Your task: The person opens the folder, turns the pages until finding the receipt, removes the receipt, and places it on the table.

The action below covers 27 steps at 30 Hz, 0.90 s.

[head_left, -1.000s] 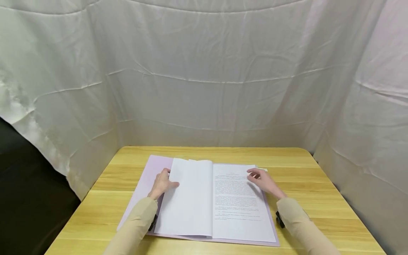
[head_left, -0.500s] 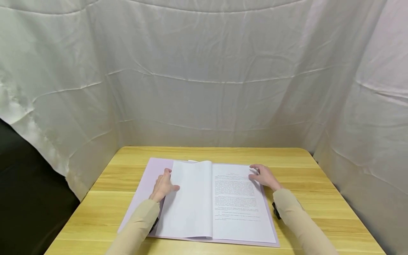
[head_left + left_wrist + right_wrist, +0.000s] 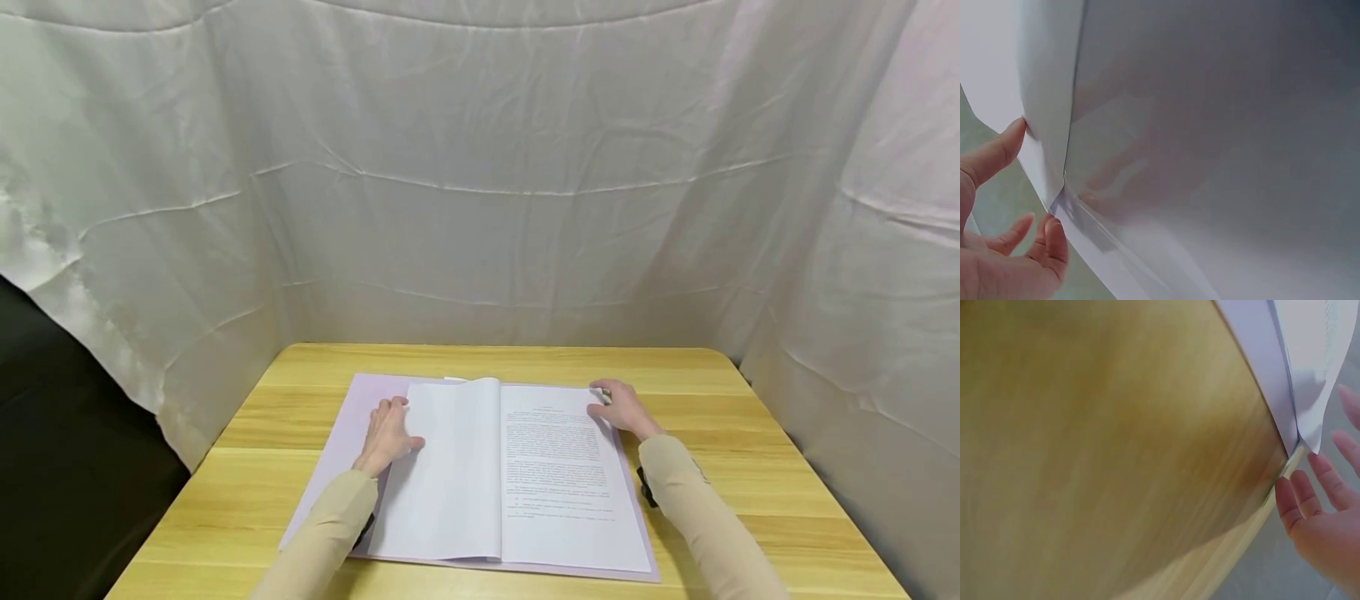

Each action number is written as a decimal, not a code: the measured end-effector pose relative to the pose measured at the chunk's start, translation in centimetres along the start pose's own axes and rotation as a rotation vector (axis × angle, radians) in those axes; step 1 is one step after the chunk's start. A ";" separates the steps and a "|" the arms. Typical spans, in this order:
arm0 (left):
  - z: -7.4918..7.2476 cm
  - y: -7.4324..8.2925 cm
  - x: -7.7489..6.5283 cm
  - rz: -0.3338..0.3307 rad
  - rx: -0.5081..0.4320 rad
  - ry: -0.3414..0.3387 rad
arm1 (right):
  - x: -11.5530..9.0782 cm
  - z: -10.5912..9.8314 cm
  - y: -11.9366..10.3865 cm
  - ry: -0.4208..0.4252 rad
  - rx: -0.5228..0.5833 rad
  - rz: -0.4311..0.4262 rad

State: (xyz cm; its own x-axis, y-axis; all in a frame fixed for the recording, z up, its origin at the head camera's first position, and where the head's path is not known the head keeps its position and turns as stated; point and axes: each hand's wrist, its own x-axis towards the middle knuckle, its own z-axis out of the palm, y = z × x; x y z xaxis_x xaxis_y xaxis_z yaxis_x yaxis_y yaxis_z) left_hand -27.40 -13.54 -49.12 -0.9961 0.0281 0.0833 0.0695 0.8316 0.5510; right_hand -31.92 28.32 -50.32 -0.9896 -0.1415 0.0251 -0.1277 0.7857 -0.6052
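A lilac folder [image 3: 369,392] lies spread on the table, holding printed sheets. At the left lies a blank, turned page [image 3: 450,475], its fold bulging by the spine; a page of printed text [image 3: 573,542] lies at the right. My left hand [image 3: 385,437] rests at the blank page's left edge. In the left wrist view its thumb [image 3: 1013,139] touches the sheet and its fingertips [image 3: 1055,228] meet the edge. My right hand [image 3: 624,408] is at the printed page's upper right corner, thumb and fingers apart. In the right wrist view, fingertips [image 3: 1315,460] sit right at the lifted corner.
The wooden table [image 3: 750,483] extends beyond the folder on every side. A pale cloth curtain [image 3: 480,250] hangs behind it and along both sides, with a black area [image 3: 67,450] at the lower left. A white paper edge [image 3: 453,379] peeks out behind the blank page.
My right hand has moved from over the printed page to its upper right corner, covering a pale tab seen before. The blank page's far edge has sunk slightly; my left hand has barely shifted.
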 end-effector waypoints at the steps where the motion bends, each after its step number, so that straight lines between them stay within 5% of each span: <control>1: 0.0 0.0 0.0 0.013 -0.001 -0.002 | 0.1 0.1 0.1 0.010 0.002 -0.006; 9: 0.4 -0.3 0.1 0.106 -0.094 -0.040 | 0.4 0.3 -0.2 0.082 0.027 0.010; 27: 0.5 -0.4 0.1 0.119 -0.205 -0.197 | 0.7 0.2 -0.7 0.187 0.066 0.099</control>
State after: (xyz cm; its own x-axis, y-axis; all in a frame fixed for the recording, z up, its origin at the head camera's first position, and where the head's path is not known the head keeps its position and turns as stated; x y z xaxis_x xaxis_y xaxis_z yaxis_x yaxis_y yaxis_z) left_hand -27.52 -13.58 -49.80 -0.9702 0.2422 0.0054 0.1755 0.6872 0.7049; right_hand -32.52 27.54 -50.04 -0.9929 0.0534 0.1060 -0.0305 0.7482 -0.6628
